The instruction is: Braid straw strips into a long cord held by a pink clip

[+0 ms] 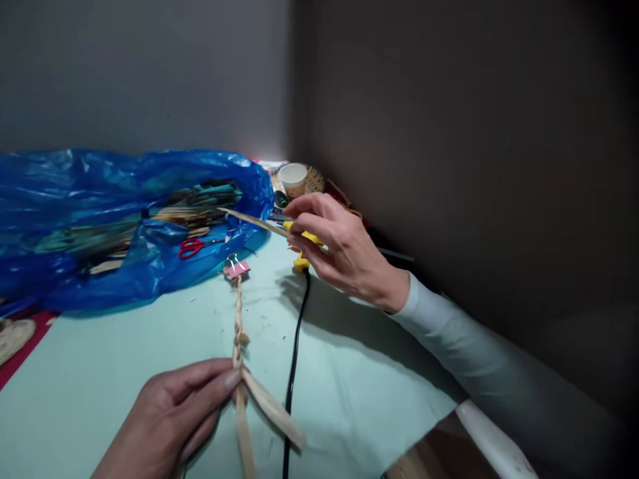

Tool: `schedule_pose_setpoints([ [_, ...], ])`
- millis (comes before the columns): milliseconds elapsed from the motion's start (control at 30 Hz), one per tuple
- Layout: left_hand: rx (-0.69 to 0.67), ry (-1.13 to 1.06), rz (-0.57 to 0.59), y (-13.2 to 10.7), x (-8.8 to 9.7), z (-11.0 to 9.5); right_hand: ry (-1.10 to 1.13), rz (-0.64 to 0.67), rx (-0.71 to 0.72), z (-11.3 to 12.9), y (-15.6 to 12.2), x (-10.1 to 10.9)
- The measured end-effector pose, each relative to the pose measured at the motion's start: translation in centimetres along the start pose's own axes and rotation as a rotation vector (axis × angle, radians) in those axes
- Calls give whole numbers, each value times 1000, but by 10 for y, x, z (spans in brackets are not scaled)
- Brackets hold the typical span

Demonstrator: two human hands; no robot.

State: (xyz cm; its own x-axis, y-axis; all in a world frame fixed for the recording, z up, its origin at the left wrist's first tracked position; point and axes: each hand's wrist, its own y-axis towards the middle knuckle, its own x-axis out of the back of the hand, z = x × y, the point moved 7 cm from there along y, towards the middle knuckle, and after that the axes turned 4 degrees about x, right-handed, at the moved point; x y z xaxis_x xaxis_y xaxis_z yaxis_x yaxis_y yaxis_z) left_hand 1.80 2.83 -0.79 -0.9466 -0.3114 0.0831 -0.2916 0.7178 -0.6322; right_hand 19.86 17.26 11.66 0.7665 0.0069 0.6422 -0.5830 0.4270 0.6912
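My left hand (184, 406) pinches a pale braid (238, 313) of flat, straw-like strips between thumb and fingers. Two loose strip ends (274, 409) run down from that pinch. At the braid's top, a pink binder clip (236, 268) grips it. My right hand (337, 246) is raised to the right above the table, thumb and fingers closed on one end of a thin tan strip (254, 221). The strip's pointed tip reaches left toward a blue plastic bag (144, 166). A yellow tool (301, 263) with a black cord is partly hidden behind that hand.
Inside the bag lie bundles of dry strips (190, 214) and red-handled scissors (192, 248). A white cup (293, 174) stands among clutter at the back. The black cord (294, 359) crosses the pale green tabletop (140, 339). Dark wall rises on the right.
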Motion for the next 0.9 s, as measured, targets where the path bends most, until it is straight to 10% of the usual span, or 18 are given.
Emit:
schedule_pose_setpoints([
  [333,-129,114,38,-2,-5,-13,356,336,-485,48,-53,-42],
  [900,-221,139,179,-2,-10,-12,253,194,-615,100,-99,-60],
])
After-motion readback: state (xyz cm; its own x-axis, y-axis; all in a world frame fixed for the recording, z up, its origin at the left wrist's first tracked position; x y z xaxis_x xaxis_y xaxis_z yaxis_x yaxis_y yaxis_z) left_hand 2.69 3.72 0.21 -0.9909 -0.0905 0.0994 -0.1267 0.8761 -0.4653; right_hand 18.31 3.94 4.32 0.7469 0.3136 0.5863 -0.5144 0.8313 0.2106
